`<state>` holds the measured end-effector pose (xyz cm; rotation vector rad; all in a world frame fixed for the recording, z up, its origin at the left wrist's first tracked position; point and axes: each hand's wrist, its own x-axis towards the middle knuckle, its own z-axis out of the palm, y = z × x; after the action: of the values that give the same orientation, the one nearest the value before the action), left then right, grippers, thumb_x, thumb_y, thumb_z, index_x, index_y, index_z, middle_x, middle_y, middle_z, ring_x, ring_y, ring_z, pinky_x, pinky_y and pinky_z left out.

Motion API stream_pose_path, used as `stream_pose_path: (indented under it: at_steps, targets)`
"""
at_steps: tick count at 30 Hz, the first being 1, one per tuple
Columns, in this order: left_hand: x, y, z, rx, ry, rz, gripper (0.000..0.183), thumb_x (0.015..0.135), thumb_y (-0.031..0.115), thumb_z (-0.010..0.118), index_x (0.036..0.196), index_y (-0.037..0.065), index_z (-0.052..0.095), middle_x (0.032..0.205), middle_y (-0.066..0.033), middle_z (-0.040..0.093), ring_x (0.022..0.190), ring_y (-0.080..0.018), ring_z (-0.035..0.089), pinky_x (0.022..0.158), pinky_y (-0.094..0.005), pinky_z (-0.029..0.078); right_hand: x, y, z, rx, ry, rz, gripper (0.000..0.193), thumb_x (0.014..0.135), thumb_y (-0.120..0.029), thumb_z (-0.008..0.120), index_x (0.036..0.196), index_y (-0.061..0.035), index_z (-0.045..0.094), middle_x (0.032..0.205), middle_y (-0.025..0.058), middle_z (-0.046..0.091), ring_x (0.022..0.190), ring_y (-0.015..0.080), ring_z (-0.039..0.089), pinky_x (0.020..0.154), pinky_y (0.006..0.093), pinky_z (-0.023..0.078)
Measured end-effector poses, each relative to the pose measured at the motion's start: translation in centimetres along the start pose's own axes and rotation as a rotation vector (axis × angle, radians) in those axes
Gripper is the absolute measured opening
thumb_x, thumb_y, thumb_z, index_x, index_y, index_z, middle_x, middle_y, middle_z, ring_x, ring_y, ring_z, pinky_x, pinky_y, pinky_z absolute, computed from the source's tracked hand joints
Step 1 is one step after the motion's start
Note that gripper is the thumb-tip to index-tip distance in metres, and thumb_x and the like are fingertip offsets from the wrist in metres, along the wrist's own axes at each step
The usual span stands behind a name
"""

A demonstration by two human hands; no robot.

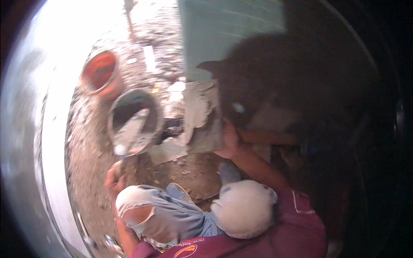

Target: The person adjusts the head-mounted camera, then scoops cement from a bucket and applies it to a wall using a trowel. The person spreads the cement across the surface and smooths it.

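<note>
Just below the dark bucket [159,122], the left hand [114,178] grips a trowel; right of the bucket, the right hand [229,142] supports a paste-smeared slab [201,122].

The left fingers look curled closed around the trowel's handle, its pale blade [134,128] slanting into the bucket, probably so the bucket catches drips. The right hand meets the slab's near right edge, seemingly to steady it; its fingers are lost in shade, so I cannot tell how far they close. Blur hides the bucket's contents, and deep shadow swallows whatever lies farther right of the bucket.
</note>
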<state>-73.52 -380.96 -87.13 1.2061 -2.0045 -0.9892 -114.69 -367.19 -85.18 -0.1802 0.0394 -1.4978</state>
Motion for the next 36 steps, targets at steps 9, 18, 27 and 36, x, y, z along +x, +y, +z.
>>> stream_pose_path:
  at_steps: [9, 18, 27, 36]
  targets:
    - [11.5, 3.6, -1.4, 0.857, -0.32, -0.007, 0.041, 0.084, 0.019, 0.076, 0.121, 0.005, 0.066, 0.112, -0.0143, 0.068, 0.101, -0.028, 0.066, 0.088, -0.038, 0.051, -20.5, -0.6, -14.3, -1.064, 0.861, -0.583, 0.047, 0.094, -0.022, 0.063, 0.137, -0.0065, 0.05, 0.137, 0.0081, 0.055, 0.126, 0.0247, 0.052, 0.109, 0.0435, 0.04]
    - [14.3, 6.8, -1.4, 1.151, -0.518, 0.113, 0.052, 0.084, 0.021, 0.076, 0.133, 0.013, 0.059, 0.115, -0.0189, 0.066, 0.102, -0.0349, 0.063, 0.091, -0.043, 0.049, -25.8, -9.8, -19.9, -0.238, 1.318, -1.155, 0.049, 0.094, -0.023, 0.067, 0.134, -0.0028, 0.047, 0.133, 0.013, 0.053, 0.117, 0.0269, 0.055, 0.1, 0.0421, 0.047]
    - [14.0, 22.4, 7.5, 0.575, -0.941, -0.009, 0.043, 0.088, 0.013, 0.069, 0.131, 0.008, 0.062, 0.117, -0.0123, 0.067, 0.099, -0.0251, 0.066, 0.087, -0.0363, 0.052, -13.8, -10.1, -5.7, -1.133, 1.323, -1.138, 0.049, 0.089, -0.026, 0.073, 0.127, -0.0039, 0.052, 0.114, 0.008, 0.061, 0.105, 0.019, 0.059, 0.088, 0.0347, 0.05]
    - [8.9, 23.2, 20.5, 0.682, -1.424, 0.59, 0.049, 0.093, 0.03, 0.064, 0.137, 0.011, 0.056, 0.138, -0.0139, 0.057, 0.125, -0.0322, 0.055, 0.106, -0.0403, 0.044, -23.8, -9.4, -15.8, -1.342, 1.526, -0.921, 0.043, 0.096, -0.015, 0.062, 0.135, -0.0036, 0.047, 0.131, 0.01, 0.053, 0.122, 0.0197, 0.051, 0.106, 0.0369, 0.047]
